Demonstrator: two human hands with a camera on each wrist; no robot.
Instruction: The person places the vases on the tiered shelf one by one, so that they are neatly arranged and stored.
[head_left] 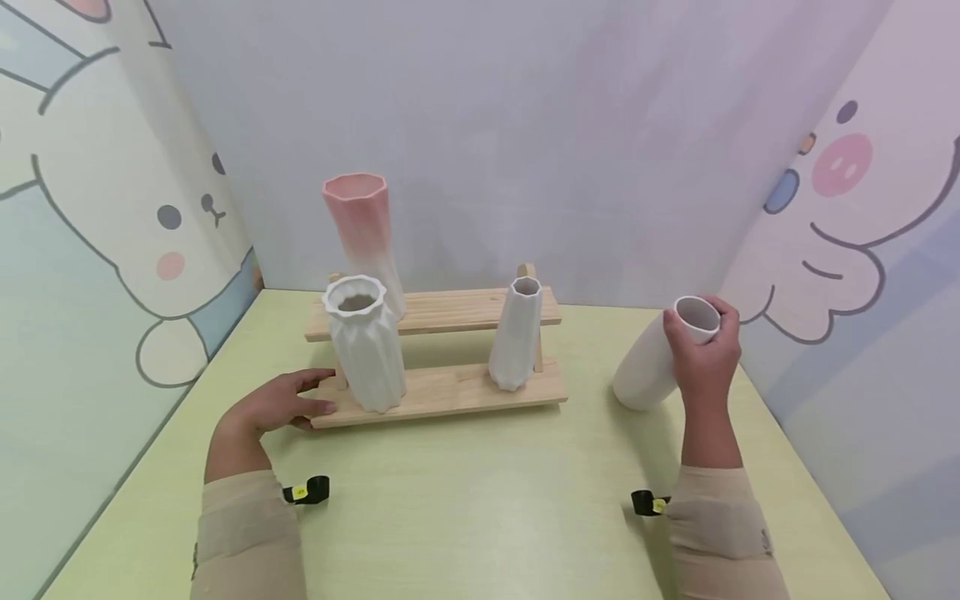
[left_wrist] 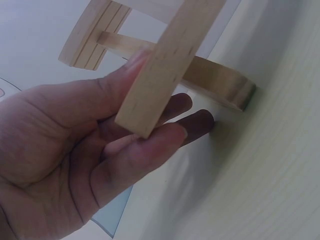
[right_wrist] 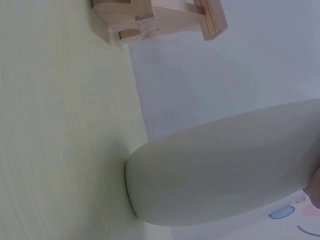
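Observation:
A two-tier wooden shelf [head_left: 450, 392] stands on the table. My left hand [head_left: 281, 400] grips the left end of its lower board, and in the left wrist view the thumb and fingers lie around the board end [left_wrist: 155, 80]. Over on the right, my right hand [head_left: 705, 354] holds a smooth white vase [head_left: 647, 367] near its rim, thumb on one side and fingers on the other. That vase leans; in the right wrist view its base [right_wrist: 132, 192] is at the tabletop, though whether it touches I cannot tell.
The lower board bears a wide fluted white vase [head_left: 369, 358] on the left and a slim white vase [head_left: 516, 337] on the right. A tall pink-and-white vase [head_left: 363, 225] stands on the upper board [head_left: 465, 308]. Cartoon-printed walls [head_left: 480, 125] enclose the pale table [head_left: 480, 517].

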